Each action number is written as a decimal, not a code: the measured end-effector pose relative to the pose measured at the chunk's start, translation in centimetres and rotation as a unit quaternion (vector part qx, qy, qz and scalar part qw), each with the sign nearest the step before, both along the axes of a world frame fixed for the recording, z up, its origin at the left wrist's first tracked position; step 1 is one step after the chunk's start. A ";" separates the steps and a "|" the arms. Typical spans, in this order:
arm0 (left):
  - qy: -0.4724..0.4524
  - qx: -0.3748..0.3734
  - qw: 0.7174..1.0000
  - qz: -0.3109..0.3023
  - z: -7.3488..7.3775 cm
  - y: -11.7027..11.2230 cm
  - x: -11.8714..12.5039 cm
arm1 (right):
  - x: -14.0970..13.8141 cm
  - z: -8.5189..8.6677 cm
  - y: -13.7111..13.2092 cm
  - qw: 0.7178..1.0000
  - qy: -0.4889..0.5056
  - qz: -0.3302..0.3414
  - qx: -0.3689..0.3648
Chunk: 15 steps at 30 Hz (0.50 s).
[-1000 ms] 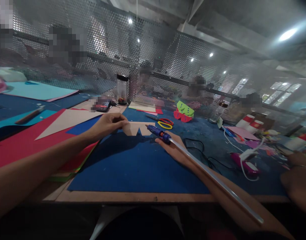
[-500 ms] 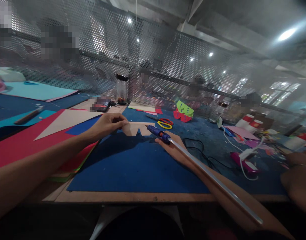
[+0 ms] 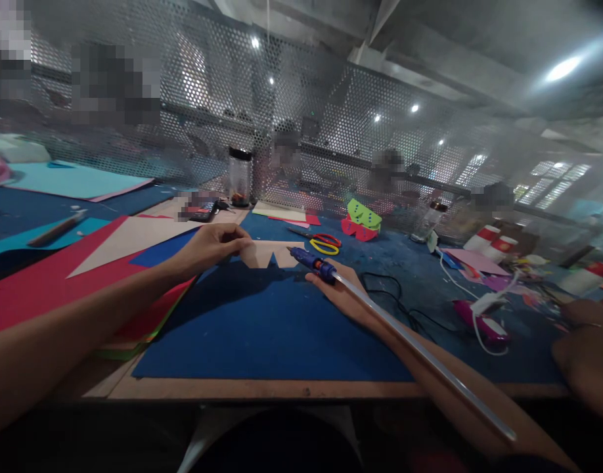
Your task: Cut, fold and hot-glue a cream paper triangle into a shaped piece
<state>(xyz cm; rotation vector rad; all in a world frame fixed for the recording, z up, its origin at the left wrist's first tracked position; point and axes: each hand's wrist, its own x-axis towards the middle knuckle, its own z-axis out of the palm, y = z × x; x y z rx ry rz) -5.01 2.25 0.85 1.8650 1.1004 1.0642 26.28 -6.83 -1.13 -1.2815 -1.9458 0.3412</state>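
Between finger and thumb, my left hand (image 3: 217, 244) pinches the left end of a pale peach paper cutout (image 3: 259, 254) with a notch in its lower edge. My right hand (image 3: 341, 289) is wrapped round a blue hot glue gun (image 3: 311, 263), its nozzle at the right part of the cutout; I cannot tell whether it touches. A long clear glue stick (image 3: 424, 351) sticks out of the gun's back, over my right forearm. Beyond the cutout lie scissors (image 3: 326, 244) with red and yellow handles, and folded green and red paper pieces (image 3: 363, 220) stand behind them.
Coloured sheets (image 3: 85, 282) cover the left side. A jar (image 3: 240, 177) stands by the perforated metal screen (image 3: 321, 131). A black cable (image 3: 395, 295) and a magenta glue gun (image 3: 481, 322) lie at right, near another person's arm (image 3: 587, 355).
Almost nothing differs. The cutout, the glue gun and both hands keep nearly the same places.
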 end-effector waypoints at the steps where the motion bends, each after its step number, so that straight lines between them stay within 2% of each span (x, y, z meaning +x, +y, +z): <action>1: -0.002 -0.001 1.000 0.000 0.0 0.0 0.0 | 0.0 0.1 -0.1 1.000 0.012 0.000 -0.006; 6: -0.010 -0.008 1.000 0.002 -0.1 0.1 -0.1 | -0.1 0.1 0.1 0.992 0.085 -0.010 -0.096; 9: -0.016 -0.010 1.000 0.004 -0.3 0.3 -0.2 | -0.3 0.2 0.6 0.977 0.147 0.011 -0.154; 12: -0.023 -0.013 1.000 0.006 -0.5 0.5 -0.2 | -0.5 0.5 0.7 0.963 0.195 0.046 -0.182; 15: -0.030 -0.014 0.999 0.023 -0.5 0.6 -0.3 | -0.5 0.9 0.5 0.954 0.222 0.052 -0.193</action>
